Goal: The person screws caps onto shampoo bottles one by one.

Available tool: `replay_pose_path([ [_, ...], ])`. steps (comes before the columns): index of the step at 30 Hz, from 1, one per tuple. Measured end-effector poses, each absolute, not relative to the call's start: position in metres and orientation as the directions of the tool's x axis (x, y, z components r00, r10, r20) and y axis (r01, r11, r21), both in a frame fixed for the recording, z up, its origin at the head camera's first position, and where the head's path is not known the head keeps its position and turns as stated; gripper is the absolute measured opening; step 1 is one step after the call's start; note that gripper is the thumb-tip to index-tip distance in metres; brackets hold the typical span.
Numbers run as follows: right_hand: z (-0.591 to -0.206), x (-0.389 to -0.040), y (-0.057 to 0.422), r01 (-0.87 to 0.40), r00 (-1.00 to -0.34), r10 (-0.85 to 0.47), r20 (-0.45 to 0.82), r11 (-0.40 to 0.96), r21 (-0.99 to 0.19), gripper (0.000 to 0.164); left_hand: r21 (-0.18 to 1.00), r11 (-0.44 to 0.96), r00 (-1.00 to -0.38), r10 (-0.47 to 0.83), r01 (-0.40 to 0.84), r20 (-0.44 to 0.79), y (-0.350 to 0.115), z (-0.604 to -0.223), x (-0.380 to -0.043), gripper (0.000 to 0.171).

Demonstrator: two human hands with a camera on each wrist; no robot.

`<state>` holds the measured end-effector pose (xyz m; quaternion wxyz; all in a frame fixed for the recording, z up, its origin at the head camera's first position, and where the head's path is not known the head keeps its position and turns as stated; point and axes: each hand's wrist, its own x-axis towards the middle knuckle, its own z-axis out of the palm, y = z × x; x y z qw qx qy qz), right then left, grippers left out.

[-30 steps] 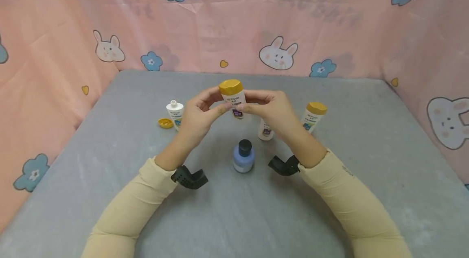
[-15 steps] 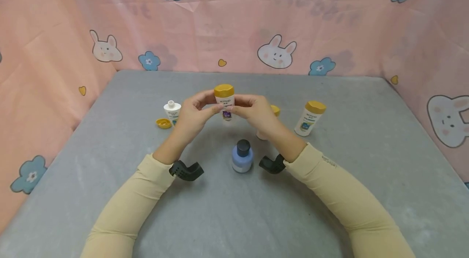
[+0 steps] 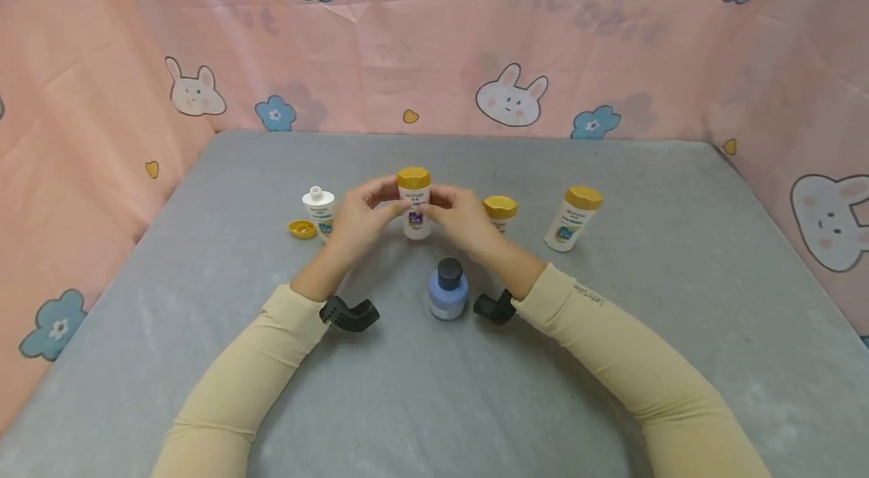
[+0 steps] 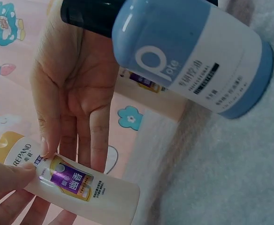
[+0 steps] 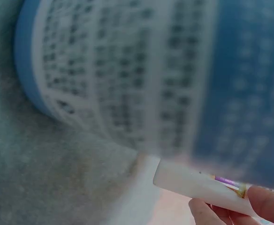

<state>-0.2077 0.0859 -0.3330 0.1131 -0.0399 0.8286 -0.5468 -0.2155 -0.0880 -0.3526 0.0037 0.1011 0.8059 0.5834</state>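
A white shampoo bottle with a gold cap and a purple label [image 3: 416, 225] stands upright between my two hands in the head view. My left hand [image 3: 356, 222] grips its left side, thumb across the front. From the other side, my right hand [image 3: 465, 220] pinches it, thumb also in front. Whether its base touches the table, I cannot tell. The bottle's white lower body [image 5: 188, 180] also shows in the right wrist view. Nearer to me is a blue bottle with a black cap [image 3: 448, 293], touched by neither hand; it looms large in the left wrist view.
Left of my hands, an uncapped white bottle [image 3: 319, 205] stands beside a loose gold cap [image 3: 302, 229]. A gold-capped bottle [image 3: 500, 206] is partly hidden behind my right wrist. Another gold-capped bottle [image 3: 572, 222] stands farther right. A pink curtain [image 3: 407, 33] hangs behind the grey table [image 3: 434, 402].
Both hands have lowered the held shampoo bottle and shifted it slightly left. The gold-capped bottles on the right have come into fuller view as my right arm moved left.
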Motion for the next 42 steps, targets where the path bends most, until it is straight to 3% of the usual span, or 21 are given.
replay_pose_path([
  [24, -0.342, -0.206, 0.086, 0.091, -0.966, -0.179, -0.185, 0.434, -0.896, 0.043, 0.944, 0.316, -0.976, 0.217, 0.094, 0.025, -0.088, -0.358, -0.218, 0.039],
  [42, -0.326, -0.196, 0.089, 0.031, -0.976, -0.189, -0.109, 0.373, -0.927, 0.057, 0.956, 0.246, -0.975, 0.19, 0.16, 0.114, -0.091, -0.339, -0.208, 0.04],
])
